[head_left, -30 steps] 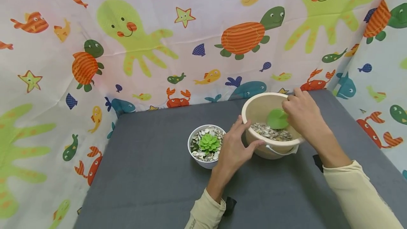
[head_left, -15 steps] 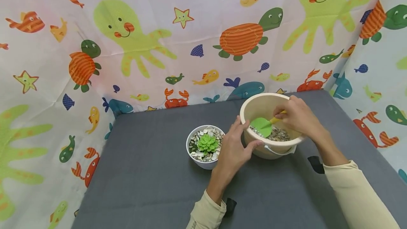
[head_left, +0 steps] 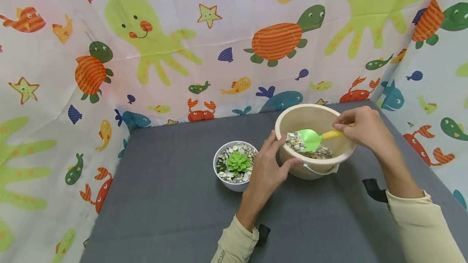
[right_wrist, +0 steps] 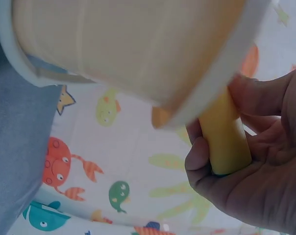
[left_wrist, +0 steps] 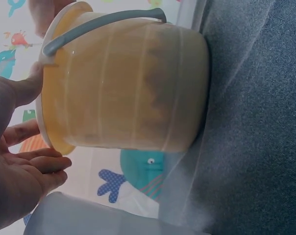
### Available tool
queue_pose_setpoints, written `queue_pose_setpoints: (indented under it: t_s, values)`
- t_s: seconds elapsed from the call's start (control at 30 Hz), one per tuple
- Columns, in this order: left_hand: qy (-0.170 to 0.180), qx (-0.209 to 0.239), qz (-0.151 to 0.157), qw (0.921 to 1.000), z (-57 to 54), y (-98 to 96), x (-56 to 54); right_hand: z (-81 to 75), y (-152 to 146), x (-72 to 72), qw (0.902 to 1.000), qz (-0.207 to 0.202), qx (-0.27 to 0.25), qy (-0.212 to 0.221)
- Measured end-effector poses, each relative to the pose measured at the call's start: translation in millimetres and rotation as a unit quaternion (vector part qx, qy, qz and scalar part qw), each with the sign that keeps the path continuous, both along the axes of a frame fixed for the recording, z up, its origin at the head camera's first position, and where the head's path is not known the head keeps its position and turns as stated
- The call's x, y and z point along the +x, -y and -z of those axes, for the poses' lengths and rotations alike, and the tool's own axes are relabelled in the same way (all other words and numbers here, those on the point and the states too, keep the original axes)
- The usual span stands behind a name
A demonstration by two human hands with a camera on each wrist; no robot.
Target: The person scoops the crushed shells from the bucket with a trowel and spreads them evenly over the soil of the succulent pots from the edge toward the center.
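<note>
A cream bucket (head_left: pixel 306 169) with a pale handle stands at the right of the table, small shells (head_left: pixel 321 152) in its bottom. My left hand (head_left: pixel 266 165) holds the near left of its rim, thumb and fingers spread along the edge in the left wrist view. In my right hand (head_left: pixel 365 127) is the yellow handle of a toy shovel (head_left: pixel 310 139), gripped at the bucket's right rim; the right wrist view shows fingers and thumb around that handle (right_wrist: pixel 226 137). The shovel's green blade lies inside the bucket, with a heap of shells (head_left: pixel 294 141) at its tip.
A white bowl (head_left: pixel 234 186) stands just left of the bucket, holding shells and a green succulent (head_left: pixel 237 162); my left hand overlaps its right side in the head view. A grey cloth covers the table (head_left: pixel 175 190). A sea-animal curtain (head_left: pixel 168 19) hangs behind and at both sides.
The shovel's blade has swung left through the shells and now lies flatter, with shells on it. My right hand has moved right, out over the rim. The left hand stays at the rim.
</note>
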State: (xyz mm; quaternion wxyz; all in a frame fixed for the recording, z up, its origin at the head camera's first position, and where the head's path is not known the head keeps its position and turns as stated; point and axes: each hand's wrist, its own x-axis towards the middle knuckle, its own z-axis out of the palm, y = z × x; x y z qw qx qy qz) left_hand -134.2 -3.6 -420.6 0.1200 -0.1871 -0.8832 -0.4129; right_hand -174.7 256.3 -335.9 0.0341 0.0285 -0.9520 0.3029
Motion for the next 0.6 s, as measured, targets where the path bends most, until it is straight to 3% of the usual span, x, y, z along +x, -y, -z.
queue_pose_setpoints:
  t_s: [0.3, 0.6]
  values:
    - [0.008, -0.025, -0.006, 0.9996, -2.6, -0.7, 1.7, -13.0, -18.7, 16.9, 0.9981, 0.043, -0.017, -0.041]
    - [0.018, -0.053, -0.009, 0.9984, -5.1, 4.0, 5.2, -27.7, -21.1, 27.5, 0.9974, 0.063, -0.011, -0.034]
